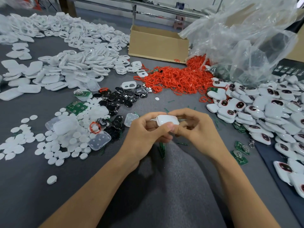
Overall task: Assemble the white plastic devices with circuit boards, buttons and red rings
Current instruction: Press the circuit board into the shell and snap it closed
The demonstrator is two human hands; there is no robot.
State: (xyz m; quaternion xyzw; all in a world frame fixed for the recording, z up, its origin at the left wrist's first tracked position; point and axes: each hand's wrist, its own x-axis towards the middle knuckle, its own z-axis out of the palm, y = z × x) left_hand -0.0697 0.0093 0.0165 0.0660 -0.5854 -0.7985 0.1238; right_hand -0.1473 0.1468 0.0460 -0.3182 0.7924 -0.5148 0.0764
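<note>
Both hands clamp one white device (166, 120) between them, just above the near middle of the grey table (181, 102). Left hand (148, 129) cups it from below and the left, thumb pressed on its near edge; right hand (195, 127) pinches the right end, fingers curled over the top. Its smooth back faces up, so whether board, button and ring are already inside cannot be told.

This looks like the closing press of the shell halves. To do it well, the thumbs should squeeze evenly around the seam, not at one corner, so the ring inside does not pinch or slip out.

Left of the hands lie black buttons (118, 99), white discs (49, 142), clear covers (99, 139) and green boards (77, 107). Far centre sits the heap of red rings (177, 79), with a cardboard box (158, 45) behind it. Empty shells (69, 51) spread across the far left. Finished devices (263, 109) pile up on the right, the likely place for this one.
</note>
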